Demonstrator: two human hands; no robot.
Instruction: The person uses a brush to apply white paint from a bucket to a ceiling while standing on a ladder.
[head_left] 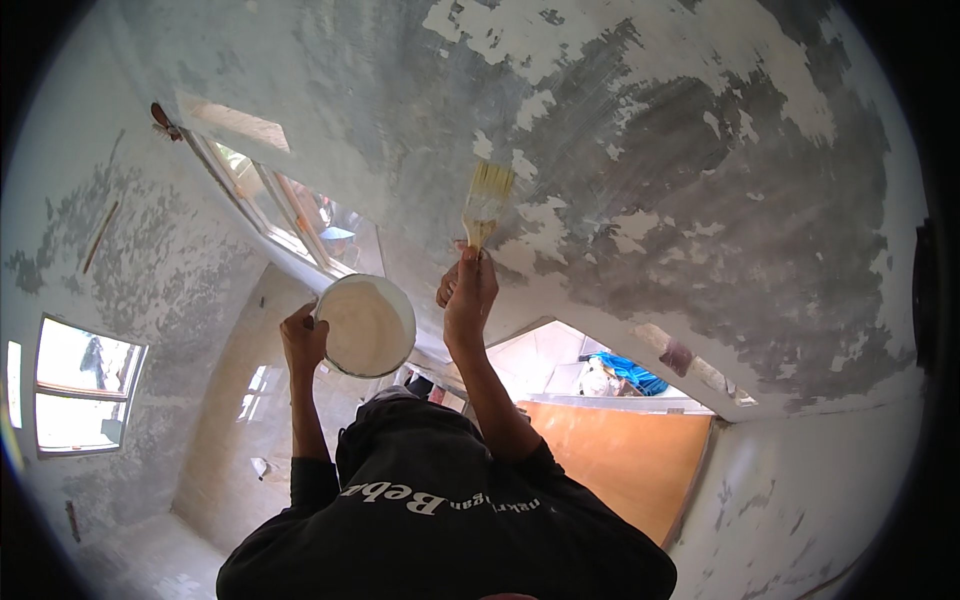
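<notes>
A round pale bucket (367, 325) with off-white paint or another creamy liquid inside hangs from my left hand (304, 337), whose fingers are closed on its rim. My right hand (468, 292) is raised and wrapped round the handle of a wide flat paintbrush (488, 200). The bristles point up, pale yellow and coated in places. Behind them spreads a patchy grey and white wall (690, 170). Whether the bristle tips touch the wall, I cannot tell. The lower part of the brush handle is hidden in my fingers.
An open-framed window (270, 200) is set in the wall at the upper left, and another window (85, 385) is farther left. An orange-brown panel (620, 450) stands at the lower right, beside an opening with a blue plastic sheet or bag (630, 373) beyond it.
</notes>
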